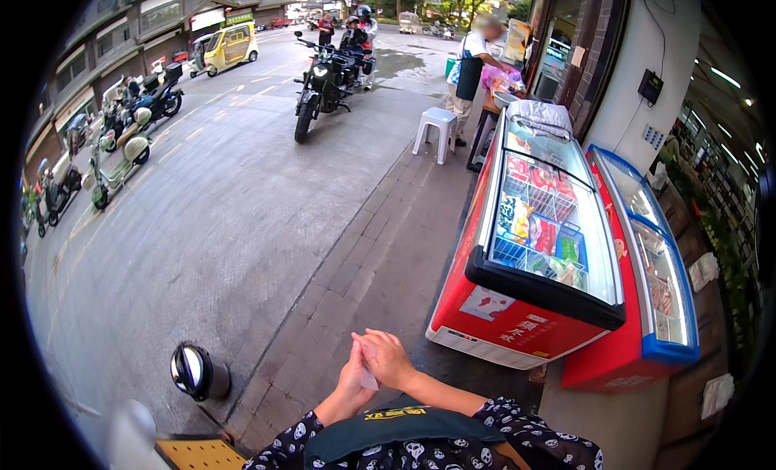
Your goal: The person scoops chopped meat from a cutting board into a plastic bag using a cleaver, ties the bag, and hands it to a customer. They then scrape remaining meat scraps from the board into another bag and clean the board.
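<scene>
My left hand (pixel 353 376) and my right hand (pixel 386 358) are pressed together in front of the dark green apron (pixel 400 430), low in the picture. Between the palms is a thin white paper tissue (pixel 368 379), whose lower end hangs out below the fingers. Most of the tissue is hidden by the hands. Both forearms come out of black sleeves with a white skull print. To the right of the hands stands a red chest freezer (pixel 515 318) with a glass top and bagged food inside.
A black lidded bin (pixel 212 373) stands at lower left, near a yellow perforated board (pixel 200 455). A second freezer (pixel 630 349) adjoins the first. Beyond are a plastic stool (pixel 438 117), an aproned person (pixel 470 70) at a table, and a parked motorcycle (pixel 321 82) with people behind.
</scene>
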Demonstrator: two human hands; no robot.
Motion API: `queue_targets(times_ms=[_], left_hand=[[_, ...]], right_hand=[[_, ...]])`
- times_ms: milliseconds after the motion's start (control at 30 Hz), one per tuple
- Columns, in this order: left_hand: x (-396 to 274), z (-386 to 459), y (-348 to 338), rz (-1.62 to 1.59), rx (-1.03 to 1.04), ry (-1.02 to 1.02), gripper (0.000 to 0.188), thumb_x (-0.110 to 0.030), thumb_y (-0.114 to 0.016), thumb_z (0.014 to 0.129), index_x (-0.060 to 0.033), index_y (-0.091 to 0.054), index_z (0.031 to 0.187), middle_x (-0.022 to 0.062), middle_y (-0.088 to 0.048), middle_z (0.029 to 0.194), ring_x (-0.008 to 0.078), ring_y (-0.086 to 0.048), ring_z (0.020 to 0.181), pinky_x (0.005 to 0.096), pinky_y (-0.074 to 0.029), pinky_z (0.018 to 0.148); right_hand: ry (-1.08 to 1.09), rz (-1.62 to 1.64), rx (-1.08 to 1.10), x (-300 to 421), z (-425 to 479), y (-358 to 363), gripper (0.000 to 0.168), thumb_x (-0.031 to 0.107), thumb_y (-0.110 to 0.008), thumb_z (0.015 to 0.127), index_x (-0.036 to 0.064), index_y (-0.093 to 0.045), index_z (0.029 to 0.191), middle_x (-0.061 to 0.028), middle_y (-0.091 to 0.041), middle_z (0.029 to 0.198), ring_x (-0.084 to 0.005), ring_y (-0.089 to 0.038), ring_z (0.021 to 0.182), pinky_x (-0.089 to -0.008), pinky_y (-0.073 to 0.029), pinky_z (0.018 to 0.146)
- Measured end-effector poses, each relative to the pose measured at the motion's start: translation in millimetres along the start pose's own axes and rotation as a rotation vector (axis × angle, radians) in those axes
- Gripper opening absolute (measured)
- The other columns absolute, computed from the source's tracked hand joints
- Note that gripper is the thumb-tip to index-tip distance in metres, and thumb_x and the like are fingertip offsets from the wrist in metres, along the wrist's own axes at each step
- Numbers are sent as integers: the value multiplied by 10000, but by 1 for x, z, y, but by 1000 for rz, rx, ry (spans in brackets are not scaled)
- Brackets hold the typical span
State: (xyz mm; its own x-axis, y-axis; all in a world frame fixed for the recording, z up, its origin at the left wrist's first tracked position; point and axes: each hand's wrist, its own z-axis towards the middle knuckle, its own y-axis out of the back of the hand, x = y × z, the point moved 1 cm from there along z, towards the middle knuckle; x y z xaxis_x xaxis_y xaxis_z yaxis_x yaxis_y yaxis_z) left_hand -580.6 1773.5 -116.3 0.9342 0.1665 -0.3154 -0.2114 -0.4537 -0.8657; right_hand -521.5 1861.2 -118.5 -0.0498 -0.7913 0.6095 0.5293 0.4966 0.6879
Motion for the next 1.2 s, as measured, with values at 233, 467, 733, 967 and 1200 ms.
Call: queue_targets(times_ms=[233,467,733,967,1200], left_hand=[[-102,176,-13,284,-45,61,327,-317,-476,922,-101,-494,1166,41,-548,1143,187,-515,1074,381,-411,929],[-275,349,-36,89,-150,-133,244,-144,-522,877,-35,-506,1095,94,-570,833,178,-560,707,313,-487,655],[-466,473,98,-328,-448,-465,220,-112,-529,850,-48,-520,1061,97,-539,763,195,-518,646,305,-460,601],[-648,665,101,-279,-554,-532,214,-119,-521,852,-42,-532,1051,88,-553,776,193,-529,682,310,-462,647],[-731,945,-63,-133,-150,-191,228,-124,-546,849,-37,-532,1059,101,-567,812,200,-547,714,322,-482,676]], right_hand=[[-122,445,28,-116,153,-4,591,126,-535,796,66,-344,1352,-154,-540,1144,-310,-480,1100,-394,-377,928],[-157,700,137,-230,367,14,646,162,-609,808,117,-313,1381,-104,-455,1235,-206,-473,1125,-345,-401,924],[-247,743,232,-361,562,0,500,137,-590,826,107,-420,1295,-99,-533,1084,-172,-569,923,-314,-486,779],[-455,568,96,-518,714,-15,392,156,-581,822,86,-519,1202,-95,-588,988,-160,-590,818,-296,-491,727],[-677,445,-145,-637,818,41,332,142,-579,835,76,-561,1159,-64,-611,934,-130,-582,821,-273,-478,742]])
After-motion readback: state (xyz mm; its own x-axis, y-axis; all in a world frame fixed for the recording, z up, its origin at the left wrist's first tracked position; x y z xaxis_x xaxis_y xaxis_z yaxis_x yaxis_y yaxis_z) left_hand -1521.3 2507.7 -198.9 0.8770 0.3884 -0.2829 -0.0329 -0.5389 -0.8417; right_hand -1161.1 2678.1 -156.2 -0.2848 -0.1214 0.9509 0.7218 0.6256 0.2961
